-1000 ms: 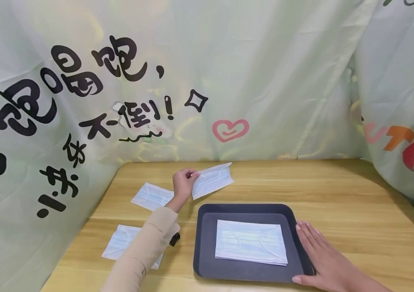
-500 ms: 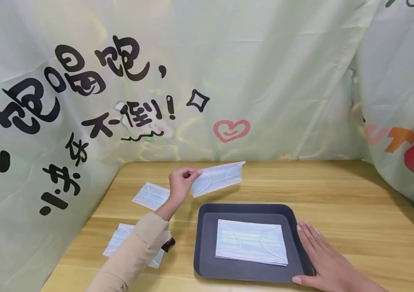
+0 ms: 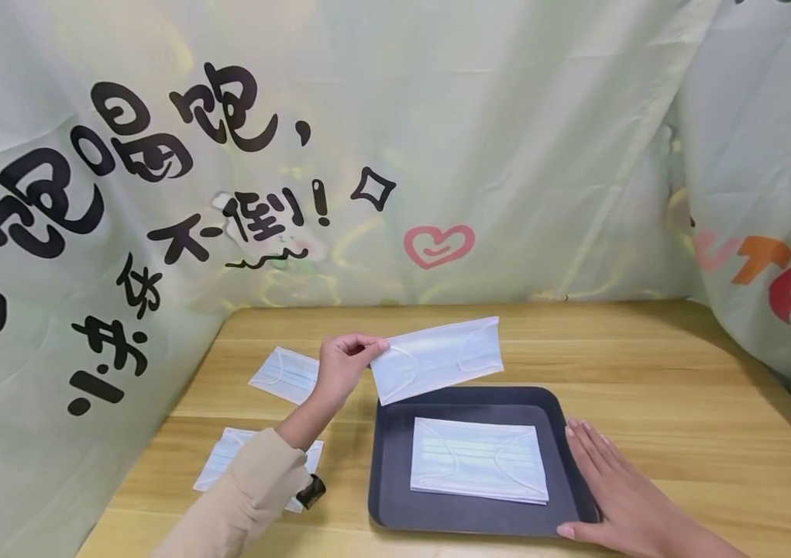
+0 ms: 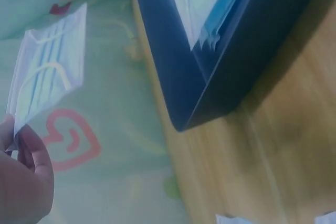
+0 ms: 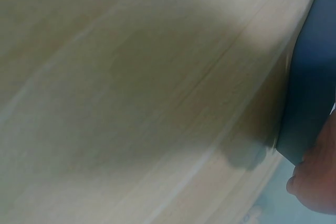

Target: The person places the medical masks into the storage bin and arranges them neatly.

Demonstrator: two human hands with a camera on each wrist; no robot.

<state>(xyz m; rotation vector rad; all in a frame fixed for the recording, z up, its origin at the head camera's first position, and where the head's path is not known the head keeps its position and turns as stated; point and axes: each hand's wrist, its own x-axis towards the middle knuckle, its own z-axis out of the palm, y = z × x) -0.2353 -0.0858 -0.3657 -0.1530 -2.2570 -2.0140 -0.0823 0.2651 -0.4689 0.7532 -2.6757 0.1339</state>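
My left hand (image 3: 346, 368) pinches one corner of a pale blue face mask (image 3: 440, 358), held up over the far left edge of a dark tray (image 3: 390, 465). The left wrist view shows the same mask (image 4: 51, 64) hanging between thumb and fingers, its white ear loops visible. A small stack of face masks (image 3: 479, 461) lies flat inside the tray. Against the tray's right side rests my right hand (image 3: 614, 484), fingers extended along the rim. The right wrist view catches only part of that hand (image 5: 317, 174) beside the tray's outer wall (image 5: 310, 87).
On the wooden table (image 3: 688, 387), one mask (image 3: 287, 374) lies at the back left. Nearer, another mask (image 3: 224, 457) is partly covered by the left sleeve (image 3: 245, 496); whether more lie under it I cannot tell. A printed curtain (image 3: 541, 155) encloses the back and sides.
The held mask has moved right and toward the tray, from above the table to over the tray's far edge. The left forearm has shifted along with it. My right hand stays at the tray.
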